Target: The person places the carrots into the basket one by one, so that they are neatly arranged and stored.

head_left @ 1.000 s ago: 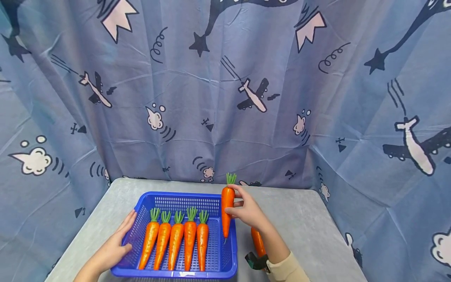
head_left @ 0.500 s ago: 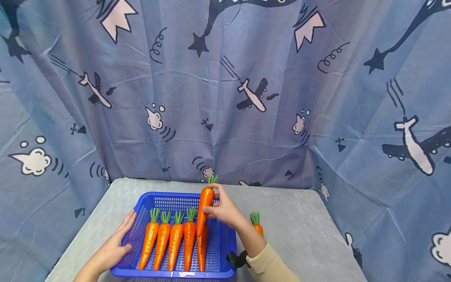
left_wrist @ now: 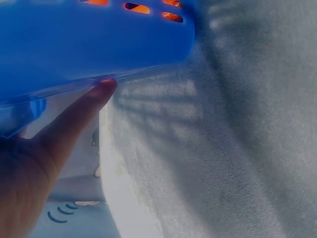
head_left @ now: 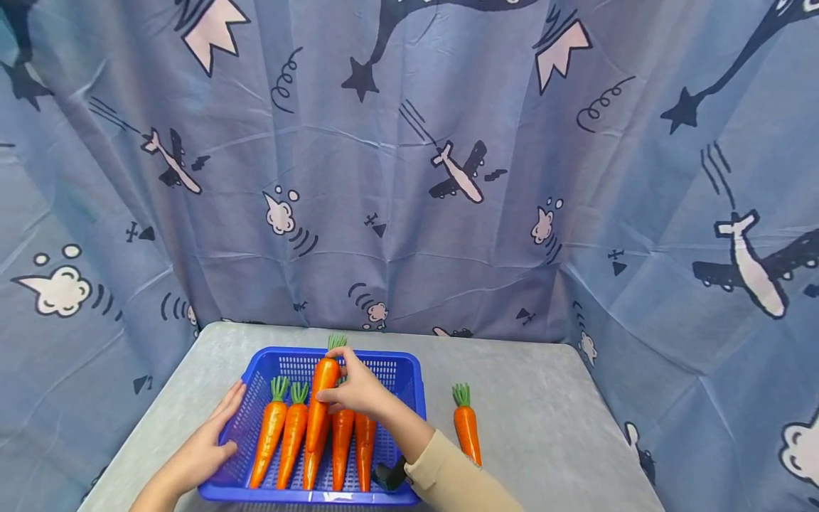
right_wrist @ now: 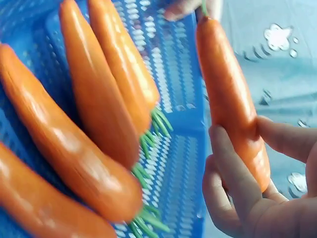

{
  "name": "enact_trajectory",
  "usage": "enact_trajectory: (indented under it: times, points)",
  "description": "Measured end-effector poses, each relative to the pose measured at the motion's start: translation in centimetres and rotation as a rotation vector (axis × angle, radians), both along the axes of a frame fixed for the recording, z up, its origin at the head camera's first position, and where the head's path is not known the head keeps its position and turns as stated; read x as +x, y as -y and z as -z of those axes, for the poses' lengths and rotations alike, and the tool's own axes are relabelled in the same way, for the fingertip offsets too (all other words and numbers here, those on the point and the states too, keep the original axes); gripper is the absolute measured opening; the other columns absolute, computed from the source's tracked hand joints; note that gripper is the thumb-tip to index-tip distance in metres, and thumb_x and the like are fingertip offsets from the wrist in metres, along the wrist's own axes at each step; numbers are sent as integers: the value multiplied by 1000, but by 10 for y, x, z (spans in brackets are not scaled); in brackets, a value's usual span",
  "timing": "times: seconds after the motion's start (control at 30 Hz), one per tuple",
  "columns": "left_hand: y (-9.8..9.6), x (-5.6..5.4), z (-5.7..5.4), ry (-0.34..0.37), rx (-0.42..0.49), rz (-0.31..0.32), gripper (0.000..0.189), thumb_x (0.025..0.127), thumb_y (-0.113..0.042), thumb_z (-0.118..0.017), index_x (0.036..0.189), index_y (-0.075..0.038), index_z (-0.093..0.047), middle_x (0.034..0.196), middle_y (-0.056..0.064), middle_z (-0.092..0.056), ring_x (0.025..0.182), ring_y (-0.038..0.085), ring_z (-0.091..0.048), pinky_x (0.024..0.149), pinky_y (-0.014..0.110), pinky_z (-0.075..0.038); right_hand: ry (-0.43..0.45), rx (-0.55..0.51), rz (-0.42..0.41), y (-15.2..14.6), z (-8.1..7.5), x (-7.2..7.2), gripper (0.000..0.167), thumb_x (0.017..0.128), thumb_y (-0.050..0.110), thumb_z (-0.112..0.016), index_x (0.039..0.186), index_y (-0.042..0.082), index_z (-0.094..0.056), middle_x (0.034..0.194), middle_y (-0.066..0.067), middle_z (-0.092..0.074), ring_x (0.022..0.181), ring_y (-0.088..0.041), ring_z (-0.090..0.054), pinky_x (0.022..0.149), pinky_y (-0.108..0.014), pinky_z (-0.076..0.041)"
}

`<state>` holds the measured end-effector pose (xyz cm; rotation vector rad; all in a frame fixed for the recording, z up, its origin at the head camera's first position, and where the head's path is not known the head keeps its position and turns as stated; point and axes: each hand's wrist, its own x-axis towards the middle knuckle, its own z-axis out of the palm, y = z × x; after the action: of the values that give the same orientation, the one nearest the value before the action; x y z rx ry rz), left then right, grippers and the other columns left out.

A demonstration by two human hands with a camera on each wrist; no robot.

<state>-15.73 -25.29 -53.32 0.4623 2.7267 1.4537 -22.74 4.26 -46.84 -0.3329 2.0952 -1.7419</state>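
In the head view, my right hand (head_left: pixel 360 388) pinches an orange carrot (head_left: pixel 323 395) near its green-topped end, thumb on one side and fingers on the other. It hangs over a blue plastic basket (head_left: pixel 256 495), tip toward me, overlapping a carrot beneath. Several more carrots (head_left: pixel 270 434) lie side by side in the basket, tops away from me. The right wrist view shows the held carrot (right_wrist: pixel 230 89) between thumb and fingers. My left hand (head_left: pixel 203 449) rests against the basket's left side; in the left wrist view, a straight finger (left_wrist: pixel 81 109) touches the blue wall (left_wrist: pixel 114 44).
Another carrot (head_left: pixel 467 432) lies on the grey table (head_left: pixel 537 412) to the right of the basket. A blue patterned curtain (head_left: pixel 409 213) hangs behind the table and along both sides. A dark strap-like device (head_left: pixel 389 475) sits at my right wrist.
My right hand has carried the carrot left, from the basket's right edge to above the middle of the row. The carrot on the table has come into fuller view. My left hand stays put.
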Motion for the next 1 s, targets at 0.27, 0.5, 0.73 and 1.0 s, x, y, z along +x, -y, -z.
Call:
enact_trajectory:
  times: [0.27,0.5,0.73,1.0]
  points:
    - [0,-1,1,45,2,2,92,79,11,-57,161,-6,-20,169,20,-3,149,0,2,95,-6,-7,97,17,-55,23,15,0,62,84,-7,-74,133,17,-45,100,-15,-62,81,-27,-70,74,-54,-60]
    - [0,-2,-2,68,2,-2,94,79,11,-58,162,-7,-19,170,19,-2,154,35,0,95,-5,-6,72,146,-23,38,27,-3,59,80,-7,-77,126,17,-49,102,-13,-59,76,-26,-68,67,-48,-61]
    - [-1,-2,-3,63,-1,-2,94,78,11,-57,162,-7,-19,169,20,-3,152,46,-2,95,-5,-6,19,321,-32,44,29,0,58,79,0,-81,126,19,-53,104,-10,-59,72,-22,-67,58,-40,-61]
    - [-2,1,-4,61,1,-6,92,79,12,-57,161,-5,-19,169,21,-3,154,27,2,95,-6,-6,-42,432,-66,44,25,4,57,80,14,-85,126,18,-53,102,-10,-58,62,-23,-67,54,-40,-59]
